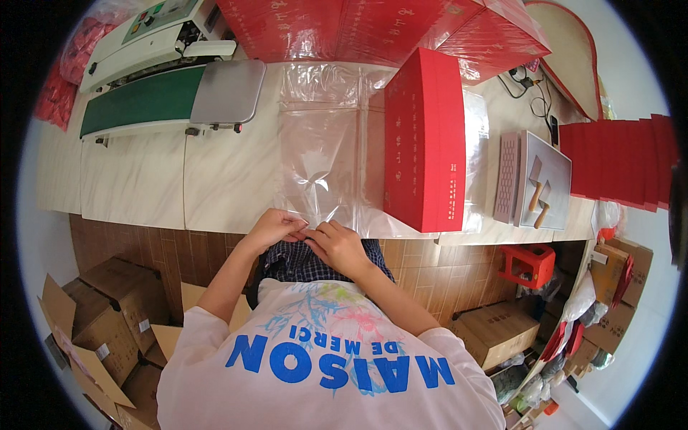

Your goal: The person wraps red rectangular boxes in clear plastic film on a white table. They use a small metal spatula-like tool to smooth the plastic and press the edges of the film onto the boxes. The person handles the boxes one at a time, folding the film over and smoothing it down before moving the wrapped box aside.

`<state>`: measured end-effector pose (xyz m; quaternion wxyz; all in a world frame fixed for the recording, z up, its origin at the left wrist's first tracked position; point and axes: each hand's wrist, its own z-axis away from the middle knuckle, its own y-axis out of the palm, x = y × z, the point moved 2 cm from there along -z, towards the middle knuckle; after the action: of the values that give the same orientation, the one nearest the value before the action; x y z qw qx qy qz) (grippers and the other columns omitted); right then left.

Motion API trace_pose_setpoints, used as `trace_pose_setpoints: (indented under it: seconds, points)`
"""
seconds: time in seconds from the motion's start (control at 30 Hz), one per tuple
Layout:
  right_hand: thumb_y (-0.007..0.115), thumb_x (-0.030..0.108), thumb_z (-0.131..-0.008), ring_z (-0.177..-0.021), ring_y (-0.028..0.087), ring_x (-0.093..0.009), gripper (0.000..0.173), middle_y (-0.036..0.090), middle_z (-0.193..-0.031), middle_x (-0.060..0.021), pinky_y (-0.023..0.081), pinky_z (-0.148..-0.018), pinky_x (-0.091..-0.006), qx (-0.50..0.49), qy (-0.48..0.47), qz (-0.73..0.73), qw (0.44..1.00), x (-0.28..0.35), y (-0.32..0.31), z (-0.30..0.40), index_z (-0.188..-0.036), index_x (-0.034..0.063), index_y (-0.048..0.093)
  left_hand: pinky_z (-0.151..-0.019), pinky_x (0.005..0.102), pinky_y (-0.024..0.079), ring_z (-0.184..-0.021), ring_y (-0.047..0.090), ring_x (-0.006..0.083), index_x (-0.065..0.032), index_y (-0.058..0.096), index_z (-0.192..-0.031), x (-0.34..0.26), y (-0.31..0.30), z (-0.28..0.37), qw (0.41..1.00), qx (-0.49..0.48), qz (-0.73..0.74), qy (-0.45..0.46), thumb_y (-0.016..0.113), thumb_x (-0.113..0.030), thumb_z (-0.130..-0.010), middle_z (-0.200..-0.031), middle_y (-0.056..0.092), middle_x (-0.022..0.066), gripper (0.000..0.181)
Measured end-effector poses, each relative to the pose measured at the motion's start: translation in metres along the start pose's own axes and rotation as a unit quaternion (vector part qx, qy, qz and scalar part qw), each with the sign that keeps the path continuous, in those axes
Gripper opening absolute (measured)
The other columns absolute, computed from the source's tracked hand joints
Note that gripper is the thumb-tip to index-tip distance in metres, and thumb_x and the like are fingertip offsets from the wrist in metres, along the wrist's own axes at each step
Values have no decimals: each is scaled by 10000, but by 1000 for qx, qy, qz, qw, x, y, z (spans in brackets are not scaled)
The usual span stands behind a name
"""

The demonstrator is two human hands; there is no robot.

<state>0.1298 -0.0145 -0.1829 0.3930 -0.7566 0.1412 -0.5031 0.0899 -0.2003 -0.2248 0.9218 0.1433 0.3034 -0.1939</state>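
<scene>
At the table's front edge, my left hand (277,228) and my right hand (338,247) meet with fingertips pinched together. Both hold the near edge of a clear plastic bag (320,145), which lies flat and shiny on the table. Creases spread from the pinched part. What lies between the fingertips is too small to make out. Right of the hands, a red gift box (443,145) with printed characters rests on more clear plastic (475,140).
A sealing machine with a green conveyor belt (145,102) stands at the left. Plastic-wrapped red boxes (333,27) line the back. To the right are a picture-fronted box (548,183), cables (540,97) and stacked red pieces (618,161). Cartons (118,306) and a red stool (529,266) occupy the floor.
</scene>
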Motion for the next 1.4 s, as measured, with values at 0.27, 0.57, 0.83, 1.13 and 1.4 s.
trace_pose_setpoints:
  seconds: [0.27, 0.57, 0.83, 1.13, 1.4]
  points:
    - [760, 103, -767, -772, 611, -269, 225, 622, -884, -82, 518, -635, -367, -69, 64, -9, 996, -16, -16, 9, -970, 55, 675, -609, 249, 559, -681, 681, 148, 62, 654, -913, 10, -1, -12, 996, -44, -13, 74, 706, -231, -892, -797, 703, 122, 298]
    - [765, 110, -758, -829, 607, -286, 238, 618, -916, -97, 514, -703, -382, -55, 75, 4, 996, -24, -12, 11, -968, 47, 672, -570, 247, 541, -627, 660, 138, 38, 653, -846, 5, 2, -18, 991, -119, -34, 53, 671, -194, -911, -730, 682, 103, 241]
    - [732, 128, -788, -844, 591, -288, 187, 607, -905, -95, 506, -739, -385, -28, 88, -9, 996, -24, 0, 14, -942, 45, 664, -707, 249, 549, -777, 666, 126, 13, 683, -956, 40, -30, -20, 997, 24, -61, 29, 664, -138, -905, -861, 702, 67, 161]
    - [728, 104, -796, -814, 590, -291, 171, 613, -876, -96, 501, -714, -386, -29, 75, -4, 997, -27, -2, 10, -944, 40, 671, -641, 239, 553, -709, 667, 132, 21, 679, -912, 55, -32, -8, 1000, 11, -23, -3, 694, -207, -902, -835, 701, 95, 229]
    - [737, 124, -782, -874, 589, -301, 283, 602, -937, -110, 500, -755, -397, -5, 86, -9, 996, -23, -4, 9, -1032, 37, 640, -469, 230, 481, -494, 602, 115, 5, 622, -762, 26, -16, -9, 992, -90, -59, 69, 707, -284, -896, -624, 641, 72, 329]
